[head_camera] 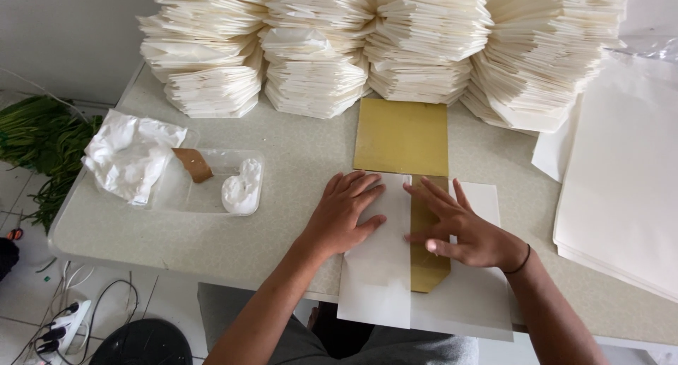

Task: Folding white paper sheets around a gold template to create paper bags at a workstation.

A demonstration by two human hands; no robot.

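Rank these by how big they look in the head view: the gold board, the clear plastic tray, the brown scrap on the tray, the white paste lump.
1. gold board, partly hidden by paper
2. clear plastic tray
3. white paste lump
4. brown scrap, close to the lump in size

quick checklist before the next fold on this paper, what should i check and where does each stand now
1. Left hand flat on the folded left flap of the white paper sheet: ok.
2. Right hand pressing the other side, fingers on the gold template: ok.
3. Template centred under the sheet: cannot tell, hands and paper cover much of it.
4. Right flap folded over: not ok, it lies flat and the gold strip shows between.
5. Paste tray within reach, white paste in it: ok.
6. Stacks of folded paper clear of the work spot: ok.
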